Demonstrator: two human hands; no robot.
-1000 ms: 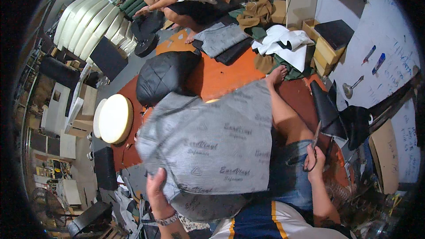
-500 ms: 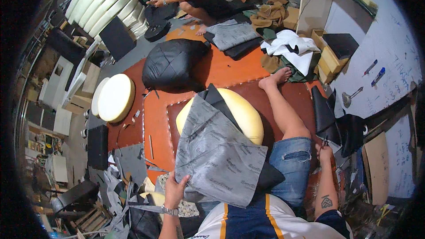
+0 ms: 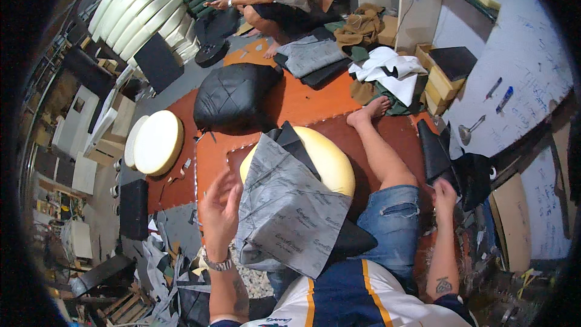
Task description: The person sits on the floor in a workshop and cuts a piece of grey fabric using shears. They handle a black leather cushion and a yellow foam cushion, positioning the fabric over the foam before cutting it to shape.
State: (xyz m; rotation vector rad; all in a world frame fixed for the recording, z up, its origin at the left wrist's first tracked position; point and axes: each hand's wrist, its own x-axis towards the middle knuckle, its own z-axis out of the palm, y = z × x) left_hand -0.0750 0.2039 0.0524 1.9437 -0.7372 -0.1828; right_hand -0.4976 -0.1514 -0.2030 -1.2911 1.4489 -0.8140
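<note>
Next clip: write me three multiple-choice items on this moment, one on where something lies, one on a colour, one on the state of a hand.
1. Where does the grey printed-back cover sheet lie?
A. Draped over the pale yellow foam seat cushion
B. Rolled up against the wall
C. Spread over the round cream foam disc

2. What colour is the floor mat under the black quilted seat cover?
A. Green
B. Orange-red
C. White

3. What state is the left hand in?
A. Clenched on a hammer
B. Open, fingers spread, beside the sheet's edge
C. Out of view

Answers:
1 A: the sheet hangs over the cushion's near side, in front of the person's lap.
2 B: orange-red shows all round the black cover.
3 B: the palm is open and holds nothing.
</note>
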